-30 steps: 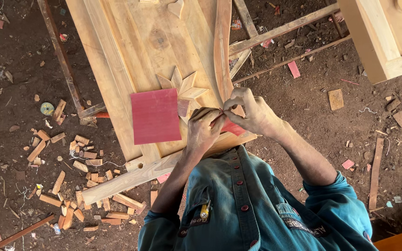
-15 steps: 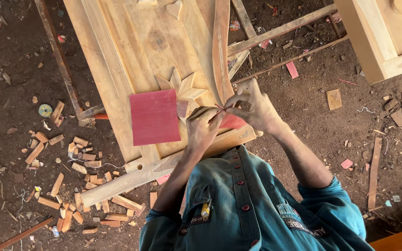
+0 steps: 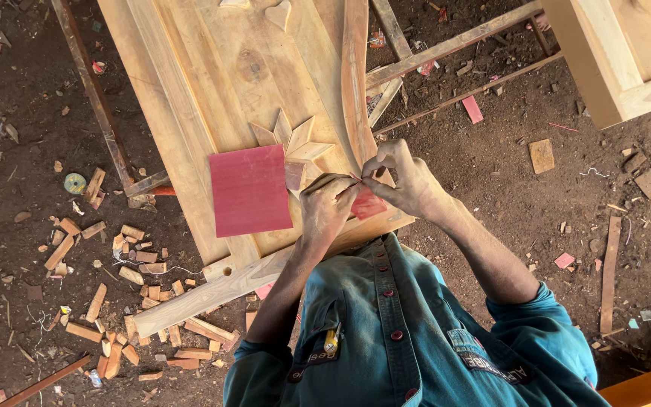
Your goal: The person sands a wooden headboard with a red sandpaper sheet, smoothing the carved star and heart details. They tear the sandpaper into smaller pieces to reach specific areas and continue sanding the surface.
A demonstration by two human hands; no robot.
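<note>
Both hands meet over the near end of a carved wooden panel [image 3: 220, 83], which lies flat above a dirt floor [image 3: 24, 151]. The left hand [image 3: 327, 209] and the right hand [image 3: 408, 181] pinch a small red piece of sandpaper [image 3: 368, 203] between them. Each grip is closed tight on it, thumb and forefinger tips together at its upper edge. The piece hangs just below the fingertips, over the panel's lower right corner, beside the curved raised strip [image 3: 354, 83].

A larger red sandpaper sheet [image 3: 250, 190] lies flat on the panel, just left of the left hand. Its right edge is near a star-shaped carved inlay [image 3: 295, 142]. A heart-shaped inlay [image 3: 278, 13] sits at the top edge of view.

Offcut wood blocks [image 3: 114, 301] are scattered on the floor to the left. Long wooden slats [image 3: 453, 41] run across the upper right. A pale wooden frame [image 3: 619, 68] fills the top right corner. The person wears a teal button shirt [image 3: 401, 339].
</note>
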